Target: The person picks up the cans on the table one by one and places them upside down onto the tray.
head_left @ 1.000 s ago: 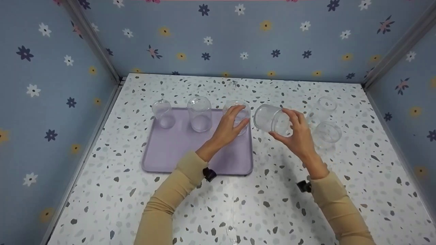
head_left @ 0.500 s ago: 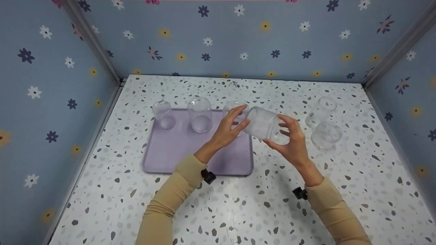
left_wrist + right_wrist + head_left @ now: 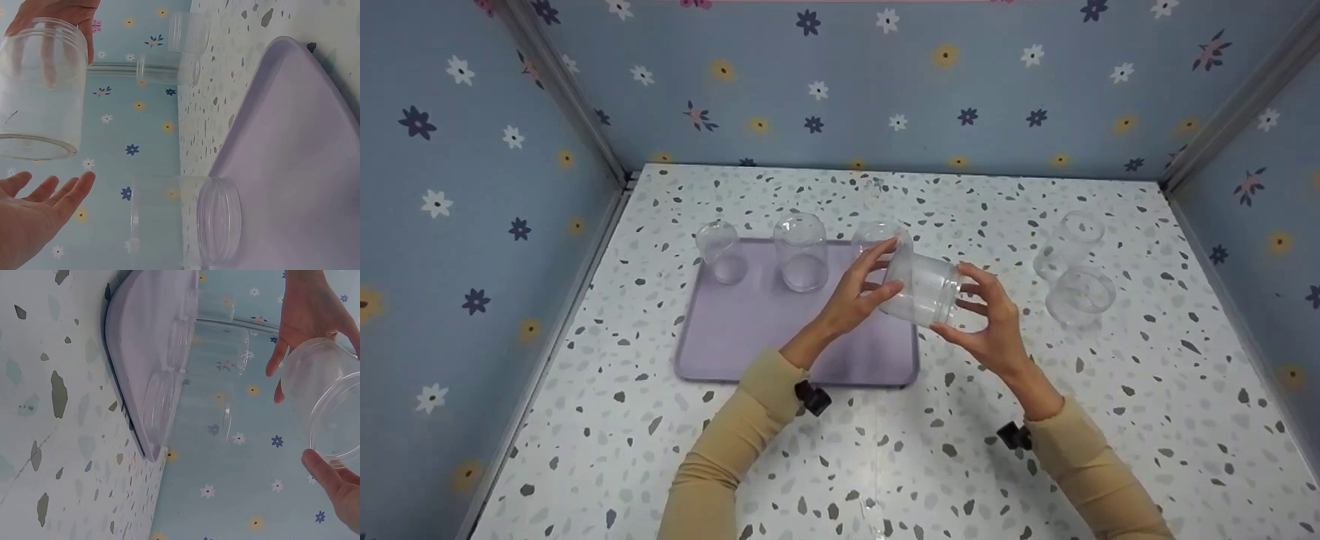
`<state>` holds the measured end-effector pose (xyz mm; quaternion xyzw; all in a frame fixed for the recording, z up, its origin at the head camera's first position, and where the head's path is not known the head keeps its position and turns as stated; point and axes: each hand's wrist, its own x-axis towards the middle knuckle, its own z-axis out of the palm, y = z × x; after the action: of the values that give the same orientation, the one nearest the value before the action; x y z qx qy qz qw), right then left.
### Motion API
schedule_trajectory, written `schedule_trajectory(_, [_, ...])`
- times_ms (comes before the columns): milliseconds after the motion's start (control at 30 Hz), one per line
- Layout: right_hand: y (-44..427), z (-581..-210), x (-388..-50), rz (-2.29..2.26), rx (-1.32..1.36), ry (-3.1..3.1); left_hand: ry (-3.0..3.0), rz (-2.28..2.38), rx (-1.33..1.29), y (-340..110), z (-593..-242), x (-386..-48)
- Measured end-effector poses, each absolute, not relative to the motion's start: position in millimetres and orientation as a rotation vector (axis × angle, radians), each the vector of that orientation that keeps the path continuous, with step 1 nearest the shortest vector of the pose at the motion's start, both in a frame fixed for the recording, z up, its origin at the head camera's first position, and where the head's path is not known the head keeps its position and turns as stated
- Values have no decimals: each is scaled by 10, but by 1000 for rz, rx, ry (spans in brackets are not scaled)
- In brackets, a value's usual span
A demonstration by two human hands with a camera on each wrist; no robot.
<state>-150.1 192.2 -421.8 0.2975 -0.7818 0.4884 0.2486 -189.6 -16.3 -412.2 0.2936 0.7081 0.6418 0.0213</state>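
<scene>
My right hand [image 3: 994, 322] grips a clear glass jar [image 3: 926, 289] by its ridged mouth end, thumb and fingers spread around the rim. The jar is held in the air, tilted on its side, its base toward my left hand [image 3: 851, 292]. Those left fingers are loosely spread; in the left wrist view a gap shows between them and the jar's base. Three more clear jars stand mouth down along the back of the lilac tray [image 3: 757, 330]: a narrow jar [image 3: 722, 253], a taller middle jar [image 3: 801, 255], and a wide jar [image 3: 877, 232] partly behind my left hand.
Two other clear jars stand on the speckled table to the right, a rear jar [image 3: 1069, 244] and a nearer jar [image 3: 1080, 296]. Flower-patterned walls [image 3: 877, 90] enclose the table at the back and both sides.
My right hand has brought the jar left and slightly toward me, its base now beside my left hand. The left hand has shifted only a little; the standing jars have stayed put.
</scene>
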Motion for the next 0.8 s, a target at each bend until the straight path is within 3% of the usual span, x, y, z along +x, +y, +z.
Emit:
schedule_trajectory(500, [1928,-4332,-1503,1383,967,-2029,1907,2120,951,-203,-4479,-1978])
schedule_trajectory(800, [1903,-4306,-1514,1381,1004,-2046,1938,2156,948,-240,-4377,-1894])
